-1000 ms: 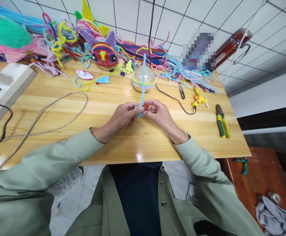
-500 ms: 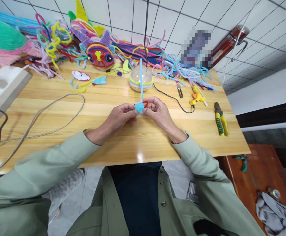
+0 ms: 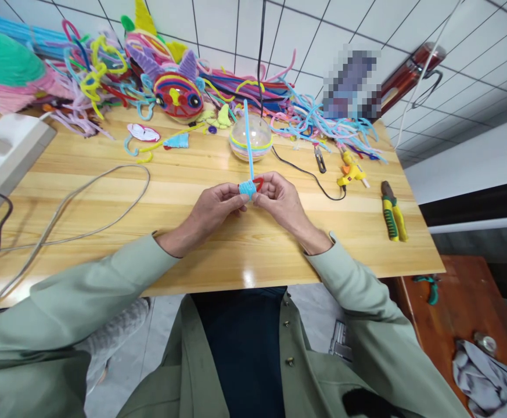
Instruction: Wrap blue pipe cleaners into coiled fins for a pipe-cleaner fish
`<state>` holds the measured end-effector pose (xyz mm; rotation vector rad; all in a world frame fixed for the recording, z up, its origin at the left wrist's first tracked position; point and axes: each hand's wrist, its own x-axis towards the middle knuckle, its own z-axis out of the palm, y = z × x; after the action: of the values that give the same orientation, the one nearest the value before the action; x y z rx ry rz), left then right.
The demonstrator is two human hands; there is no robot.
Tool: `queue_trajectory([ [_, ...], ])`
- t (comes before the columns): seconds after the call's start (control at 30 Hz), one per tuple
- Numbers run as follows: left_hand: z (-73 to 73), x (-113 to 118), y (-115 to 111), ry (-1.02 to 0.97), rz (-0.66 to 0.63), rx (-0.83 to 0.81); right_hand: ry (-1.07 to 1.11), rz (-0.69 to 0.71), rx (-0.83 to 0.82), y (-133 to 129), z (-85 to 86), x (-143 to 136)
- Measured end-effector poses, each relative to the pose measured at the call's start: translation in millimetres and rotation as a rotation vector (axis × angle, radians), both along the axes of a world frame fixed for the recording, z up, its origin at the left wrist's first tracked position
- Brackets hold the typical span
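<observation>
Above the table's middle, my left hand (image 3: 218, 210) and my right hand (image 3: 283, 200) pinch a small piece of blue pipe cleaner (image 3: 247, 188) from either side. It is wound in close rows around a red pipe cleaner loop (image 3: 259, 184), whose pointed end shows by my right fingers. A straight blue pipe cleaner tail (image 3: 248, 139) sticks up from the wound part, in front of a clear plastic ball (image 3: 257, 136) ringed with yellow, pink and blue. Both hands are closed, thumbs against forefingers; the other fingertips are partly hidden.
Heaps of pipe cleaners (image 3: 323, 125) and a colourful fish-like figure (image 3: 178, 98) line the wall. To the right lie small snips (image 3: 320, 158), a yellow glue gun (image 3: 351, 172) and pliers (image 3: 393, 212). A power strip (image 3: 15, 157) and a looping cable (image 3: 105, 171) occupy the left.
The upright blue tail has tipped slightly left, and the wound blue piece has turned a little between my fingers. Both hands keep their grip in nearly the same place.
</observation>
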<state>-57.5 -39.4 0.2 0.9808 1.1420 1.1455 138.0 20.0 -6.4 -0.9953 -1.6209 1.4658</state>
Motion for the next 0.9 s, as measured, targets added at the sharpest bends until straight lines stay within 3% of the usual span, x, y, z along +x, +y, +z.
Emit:
queue_trajectory([
  [0.2, -2.3, -2.0, 1.2, 0.035, 0.025, 0.012, 0.036, 0.020, 0.003, 0.2, -2.0, -0.6],
  [0.37, 3.3, 1.1, 1.1, -0.058, 0.058, -0.018, 0.017, 0.030, 0.003, -4.1, -1.6, -2.8],
  [0.9, 3.8, 2.1, 2.0, -0.214, 0.008, -0.080, -0.093, 0.044, 0.157, -9.4, -1.8, -1.7],
])
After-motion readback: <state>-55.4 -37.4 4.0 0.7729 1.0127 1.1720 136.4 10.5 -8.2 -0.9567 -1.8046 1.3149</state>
